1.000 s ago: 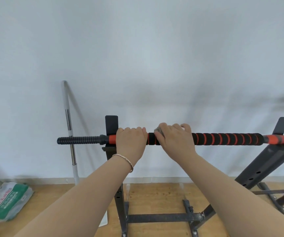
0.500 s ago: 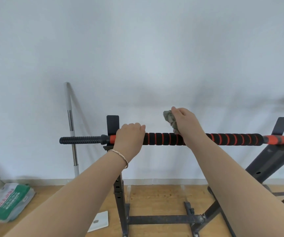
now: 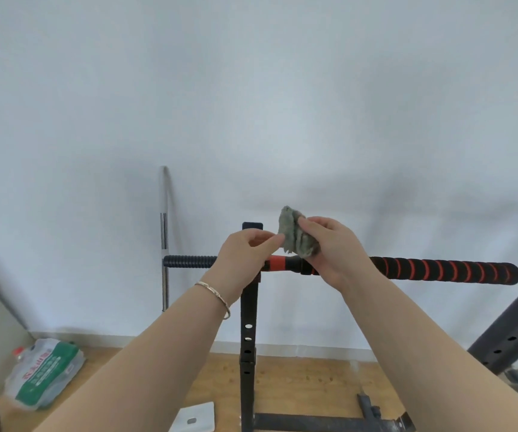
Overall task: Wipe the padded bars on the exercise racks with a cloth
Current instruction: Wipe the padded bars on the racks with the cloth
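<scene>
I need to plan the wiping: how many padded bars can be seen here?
1: the padded bar lies across the rack, behind both hands. Others may be outside the view.

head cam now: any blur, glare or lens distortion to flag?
Head view: soft, even light, no glare; faint diffuse shadows on the wall behind the bar. Wide-angle bend shows at the edges, where the right rack upright leans hard. Both hands, the grey cloth and the padded bar are fairly sharp; the packaged bag on the floor at lower left is softer.
</scene>
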`<state>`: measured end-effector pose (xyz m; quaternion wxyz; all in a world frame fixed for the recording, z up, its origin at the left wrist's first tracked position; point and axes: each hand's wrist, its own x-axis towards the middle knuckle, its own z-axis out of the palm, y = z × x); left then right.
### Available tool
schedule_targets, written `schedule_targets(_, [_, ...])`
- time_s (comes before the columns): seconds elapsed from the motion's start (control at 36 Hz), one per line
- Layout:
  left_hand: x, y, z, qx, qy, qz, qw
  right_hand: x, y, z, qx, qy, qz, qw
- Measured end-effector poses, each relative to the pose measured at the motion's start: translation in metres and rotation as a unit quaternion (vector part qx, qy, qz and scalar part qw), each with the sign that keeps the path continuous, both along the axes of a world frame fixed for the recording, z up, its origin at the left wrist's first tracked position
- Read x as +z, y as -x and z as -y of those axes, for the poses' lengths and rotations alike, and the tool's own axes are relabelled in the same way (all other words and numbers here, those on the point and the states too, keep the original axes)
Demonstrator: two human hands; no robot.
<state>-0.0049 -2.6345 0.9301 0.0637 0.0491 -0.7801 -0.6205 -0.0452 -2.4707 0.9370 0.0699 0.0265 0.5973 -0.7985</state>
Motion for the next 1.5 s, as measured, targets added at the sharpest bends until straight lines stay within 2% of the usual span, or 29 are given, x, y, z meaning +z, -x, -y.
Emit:
schedule_targets(0.14, [-0.003,-0.002,0.023,0.020,-0.036,-0.002,0.999,-0.001,-0.009,0.019,0.015,-0.048,-0.007,0.999])
schedule_targets(0.19, [-0.008,0.003,0.034,0.038,-0.042,0.006,0.998,-0.004,-0.010,0.024,-0.003,-0.128,-0.035,0.991])
schedule_targets(0.31, [-0.023,0.008,0.053,0.062,-0.066,0.015,0.996,-0.015,-0.013,0.028,-0.048,-0.294,-0.143,0.944])
schedule_targets(0.42, [-0.041,0.006,0.068,0.086,-0.077,0.021,0.993,-0.031,-0.018,0.032,-0.071,-0.359,-0.193,0.910])
schedule_targets(0.53, [-0.053,0.002,0.077,0.103,-0.071,0.012,0.992,-0.045,-0.023,0.035,-0.071,-0.409,-0.197,0.888])
schedule_targets(0.92, [-0.087,-0.025,0.092,0.157,-0.066,0.040,0.985,-0.078,-0.036,0.036,-0.003,-0.426,-0.254,0.868])
schedule_targets(1.06, [-0.097,-0.032,0.090,0.171,-0.066,0.062,0.981,-0.089,-0.036,0.033,-0.008,-0.467,-0.290,0.835])
schedule_targets(1.19, [-0.108,-0.040,0.085,0.189,-0.061,0.078,0.977,-0.095,-0.039,0.031,-0.037,-0.407,-0.244,0.880])
schedule_targets(1.36, [-0.120,-0.046,0.071,0.209,-0.065,0.082,0.972,-0.112,-0.034,0.024,-0.025,-0.404,-0.231,0.885])
schedule_targets(1.5, [-0.119,-0.052,0.060,0.216,-0.088,0.083,0.969,-0.112,-0.036,0.018,0.011,-0.341,-0.203,0.918])
